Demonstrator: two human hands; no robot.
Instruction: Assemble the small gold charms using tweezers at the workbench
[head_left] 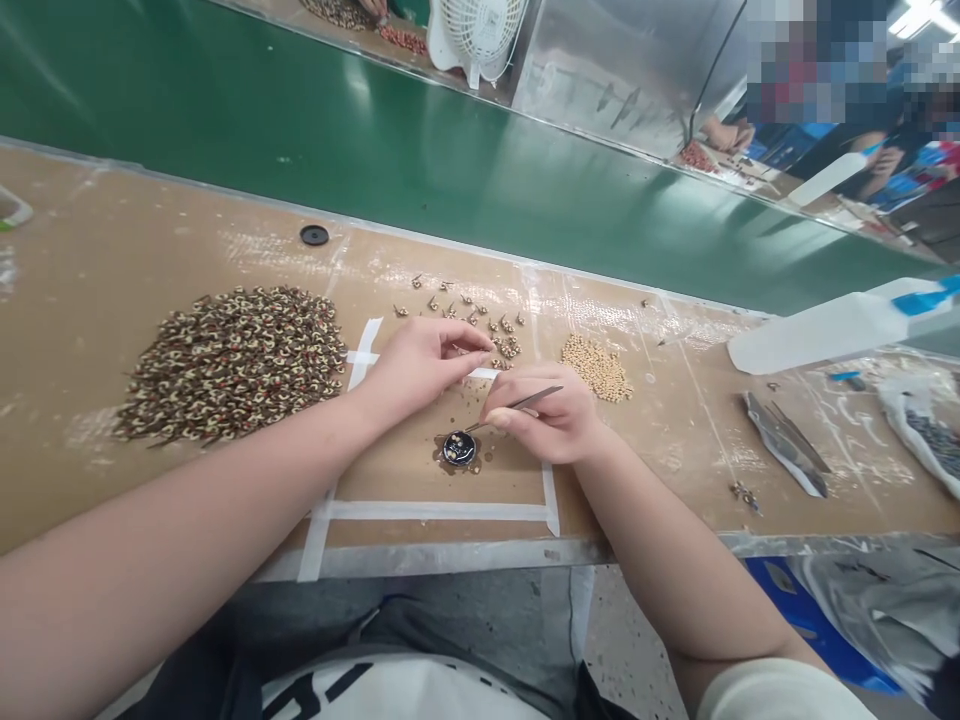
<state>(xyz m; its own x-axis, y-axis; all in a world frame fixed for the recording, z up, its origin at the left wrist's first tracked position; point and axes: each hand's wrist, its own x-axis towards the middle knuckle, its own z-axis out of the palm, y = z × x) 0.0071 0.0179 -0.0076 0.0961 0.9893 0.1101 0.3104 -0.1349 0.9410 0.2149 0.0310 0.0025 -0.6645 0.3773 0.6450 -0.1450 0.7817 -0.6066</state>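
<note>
My right hand (551, 418) is closed around a pair of metal tweezers (517, 405). Their tips point down-left to a small round black dish (459, 448) holding tiny pieces on the brown worktop. My left hand (424, 360) hovers just above and left of the dish. Its thumb and fingers are pinched together on something too small to make out. A scatter of small brown-and-cream parts (480, 315) lies right behind both hands. White tape lines (442, 511) frame the spot where I work.
A big heap of brown, cream and red parts (232, 360) lies to the left, a small pile of pale beads (598, 366) to the right. A green conveyor belt (420, 150) runs behind. Plastic bags (787, 445) and a white bottle (840, 325) sit at right. Other people work across the belt.
</note>
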